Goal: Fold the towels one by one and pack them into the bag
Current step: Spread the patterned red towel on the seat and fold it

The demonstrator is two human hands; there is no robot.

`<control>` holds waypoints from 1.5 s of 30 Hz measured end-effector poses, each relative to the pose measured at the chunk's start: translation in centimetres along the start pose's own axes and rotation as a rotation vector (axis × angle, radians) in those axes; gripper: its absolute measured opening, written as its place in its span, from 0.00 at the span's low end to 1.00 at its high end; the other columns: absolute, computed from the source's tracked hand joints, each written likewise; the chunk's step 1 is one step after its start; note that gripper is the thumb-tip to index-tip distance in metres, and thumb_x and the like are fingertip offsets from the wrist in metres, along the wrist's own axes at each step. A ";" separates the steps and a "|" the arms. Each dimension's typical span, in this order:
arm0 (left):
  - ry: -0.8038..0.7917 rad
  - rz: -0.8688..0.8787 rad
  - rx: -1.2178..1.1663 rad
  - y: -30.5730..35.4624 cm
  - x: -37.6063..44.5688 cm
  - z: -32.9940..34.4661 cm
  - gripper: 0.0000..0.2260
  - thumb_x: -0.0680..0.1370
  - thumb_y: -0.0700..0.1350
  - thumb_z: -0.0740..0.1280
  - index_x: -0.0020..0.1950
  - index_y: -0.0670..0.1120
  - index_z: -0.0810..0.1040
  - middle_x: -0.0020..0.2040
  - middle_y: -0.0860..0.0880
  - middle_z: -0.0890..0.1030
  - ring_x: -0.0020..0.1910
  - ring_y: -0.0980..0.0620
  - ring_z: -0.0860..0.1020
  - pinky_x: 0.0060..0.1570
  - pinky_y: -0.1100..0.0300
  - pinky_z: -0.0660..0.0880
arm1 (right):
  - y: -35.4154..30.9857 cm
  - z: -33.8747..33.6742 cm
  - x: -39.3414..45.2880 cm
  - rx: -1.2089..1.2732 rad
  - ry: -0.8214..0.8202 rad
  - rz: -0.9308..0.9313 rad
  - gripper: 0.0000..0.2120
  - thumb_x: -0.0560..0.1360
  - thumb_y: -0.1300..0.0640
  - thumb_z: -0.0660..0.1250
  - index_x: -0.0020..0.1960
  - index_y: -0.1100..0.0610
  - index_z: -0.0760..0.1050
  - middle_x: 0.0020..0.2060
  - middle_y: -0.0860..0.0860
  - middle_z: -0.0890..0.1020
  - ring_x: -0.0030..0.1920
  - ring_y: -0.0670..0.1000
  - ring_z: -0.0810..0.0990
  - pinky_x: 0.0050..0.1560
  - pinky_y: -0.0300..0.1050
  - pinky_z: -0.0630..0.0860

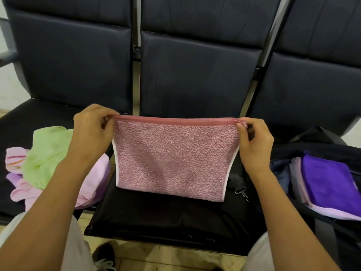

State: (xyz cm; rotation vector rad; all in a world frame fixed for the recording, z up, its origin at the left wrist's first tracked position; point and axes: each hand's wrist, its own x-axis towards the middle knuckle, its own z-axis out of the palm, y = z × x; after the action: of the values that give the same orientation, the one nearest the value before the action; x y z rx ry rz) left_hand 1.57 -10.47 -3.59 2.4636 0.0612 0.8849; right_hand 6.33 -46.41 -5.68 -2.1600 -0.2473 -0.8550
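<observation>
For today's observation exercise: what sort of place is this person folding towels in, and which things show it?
Probably a public waiting area: a row of linked dark padded seats on metal frames, with a tiled floor below.

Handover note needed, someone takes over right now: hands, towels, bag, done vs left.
Left hand pinches the top left corner of the pink towel; right hand pinches the top right corner. The towel hangs doubled over the middle seat, its bottom edge about at the cushion.
Bag sits open on the right seat, with a folded purple towel on top of other folded ones inside.
Done: several towels packed.
Left: finish folding the pink towel and pack it, then the unfolded pile of green, pink and lilac towels on the left seat.
</observation>
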 end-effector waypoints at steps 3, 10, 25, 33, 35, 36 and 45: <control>-0.068 -0.127 -0.242 0.9 -0.3 0.1 0.05 0.79 0.36 0.65 0.52 0.43 0.79 0.46 0.45 0.81 0.41 0.47 0.82 0.47 0.56 0.80 | -0.6 -0.1 0.0 0.129 0.029 0.095 0.02 0.81 0.59 0.64 0.53 0.58 0.73 0.38 0.41 0.78 0.37 0.37 0.80 0.38 0.30 0.75; -0.027 -0.033 -0.452 2.2 -0.2 0.0 0.14 0.80 0.37 0.62 0.47 0.58 0.68 0.62 0.52 0.78 0.59 0.63 0.77 0.55 0.73 0.73 | -1.0 -0.1 -0.1 0.248 0.040 0.100 0.08 0.83 0.60 0.61 0.56 0.48 0.68 0.57 0.46 0.81 0.56 0.42 0.81 0.54 0.40 0.80; 0.288 -0.060 -0.429 1.6 0.0 0.2 0.13 0.78 0.41 0.67 0.47 0.61 0.73 0.42 0.54 0.79 0.41 0.53 0.80 0.45 0.60 0.79 | -0.7 0.2 0.1 0.116 0.195 0.104 0.05 0.82 0.52 0.62 0.55 0.52 0.74 0.47 0.55 0.78 0.40 0.41 0.74 0.42 0.33 0.70; 0.311 -0.152 -0.406 3.1 0.1 0.5 0.09 0.81 0.47 0.64 0.46 0.61 0.69 0.42 0.62 0.74 0.41 0.67 0.76 0.42 0.74 0.72 | -1.8 0.5 0.1 0.235 0.234 0.187 0.05 0.83 0.54 0.62 0.53 0.54 0.74 0.39 0.41 0.77 0.38 0.36 0.76 0.40 0.29 0.69; 0.302 -0.188 -0.405 2.9 0.2 0.8 0.07 0.81 0.48 0.64 0.46 0.59 0.71 0.42 0.61 0.75 0.41 0.63 0.77 0.41 0.74 0.72 | -1.5 0.6 0.2 0.245 0.235 0.209 0.06 0.82 0.53 0.64 0.48 0.55 0.76 0.35 0.43 0.77 0.33 0.39 0.74 0.36 0.32 0.69; 0.287 -0.215 -0.412 2.7 0.2 0.9 0.04 0.80 0.48 0.65 0.47 0.56 0.73 0.42 0.59 0.76 0.41 0.61 0.77 0.42 0.74 0.72 | -1.4 0.7 0.3 0.256 0.234 0.227 0.08 0.81 0.53 0.65 0.45 0.55 0.76 0.33 0.44 0.77 0.32 0.40 0.73 0.34 0.33 0.69; 0.147 -0.377 -0.564 3.2 -0.1 2.3 0.08 0.79 0.47 0.68 0.52 0.43 0.79 0.41 0.53 0.81 0.40 0.60 0.80 0.38 0.73 0.75 | -1.6 1.2 0.1 0.392 0.160 0.344 0.09 0.79 0.54 0.68 0.40 0.55 0.79 0.32 0.51 0.77 0.33 0.44 0.72 0.34 0.35 0.71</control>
State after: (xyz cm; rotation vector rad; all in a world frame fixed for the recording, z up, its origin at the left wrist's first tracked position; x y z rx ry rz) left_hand 2.43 -14.32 -3.57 1.7860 0.2773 0.7824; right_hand 6.36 -44.46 -5.25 -1.6950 0.0380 -0.7072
